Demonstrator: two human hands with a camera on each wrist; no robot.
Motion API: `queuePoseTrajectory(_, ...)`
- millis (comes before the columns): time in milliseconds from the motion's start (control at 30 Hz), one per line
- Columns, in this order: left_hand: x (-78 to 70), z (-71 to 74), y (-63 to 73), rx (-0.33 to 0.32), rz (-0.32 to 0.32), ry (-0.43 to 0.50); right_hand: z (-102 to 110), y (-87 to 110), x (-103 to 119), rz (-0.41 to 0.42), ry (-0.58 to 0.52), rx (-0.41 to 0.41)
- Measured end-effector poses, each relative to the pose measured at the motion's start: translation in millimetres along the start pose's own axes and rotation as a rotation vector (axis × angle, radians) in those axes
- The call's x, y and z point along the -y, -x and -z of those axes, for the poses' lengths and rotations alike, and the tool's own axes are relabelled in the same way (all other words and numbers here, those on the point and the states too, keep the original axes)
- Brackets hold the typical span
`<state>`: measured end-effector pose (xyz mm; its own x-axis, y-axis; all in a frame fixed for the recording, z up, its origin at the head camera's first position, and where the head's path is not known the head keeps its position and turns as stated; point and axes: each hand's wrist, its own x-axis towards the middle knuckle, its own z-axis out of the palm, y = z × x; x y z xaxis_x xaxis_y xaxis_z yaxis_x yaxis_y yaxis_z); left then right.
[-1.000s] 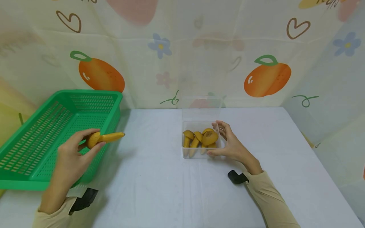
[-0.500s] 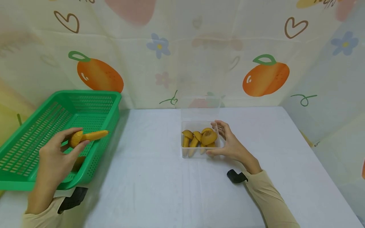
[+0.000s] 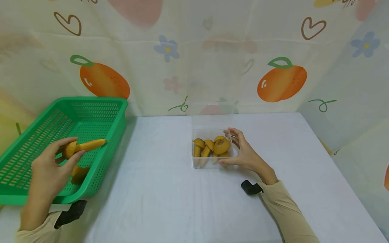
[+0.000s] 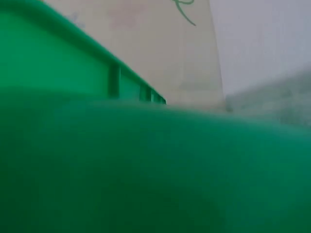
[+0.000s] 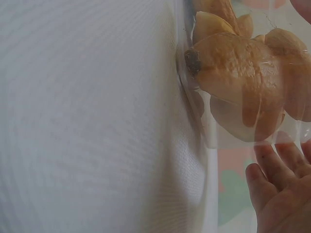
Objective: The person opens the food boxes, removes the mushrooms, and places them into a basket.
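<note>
"Where do we find the mushroom [image 3: 86,145]?"

"In our left hand [image 3: 48,170], over the green basket [image 3: 91,99]. Our thumb and fingers pinch its yellow cap, and the stem points toward the bench's right edge, its tip near the basket's right rim."

"What do we have inside the basket?"

"A brown piece [image 3: 80,175], apparently another mushroom, just below our hand and partly hidden by it."

"And our right hand [image 3: 246,153]?"

"It grips the clear box [image 3: 208,134] at the right end, thumb against the front wall, fingers round the far corner. From the right wrist we see fingertips touching the plastic."

"What do we see in that box?"

"Several packed mushrooms [image 3: 222,146], caps up, stems showing through the front wall. The lid [image 3: 208,119] stands raised at the back."

"Where do both containers sit on the bench [image 3: 170,202]?"

"The basket is at the left end, toward the left rear corner; the box is near the middle of the rear edge, well apart from it."

"And further out?"

"Our beige sleeves [image 3: 287,211], then a printed cloth [image 3: 188,50] behind the rear edge. From the left wrist we make out mostly blurred green."
</note>
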<state>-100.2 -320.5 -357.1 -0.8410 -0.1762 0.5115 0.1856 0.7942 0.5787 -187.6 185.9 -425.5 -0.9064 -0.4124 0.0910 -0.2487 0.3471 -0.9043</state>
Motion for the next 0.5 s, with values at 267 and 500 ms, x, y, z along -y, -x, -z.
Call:
queuePoseTrajectory(267, 9.2, 4.4, -1.2, 0.044, 0.006, -0.086, 0, -0.4, 0, 0.003, 0.007, 0.001)
queuePoseTrajectory(500, 15.1, 10.1, -1.6, 0.169, -0.003, -0.164, -1, -0.6, 0, 0.012, 0.005, 0.000)
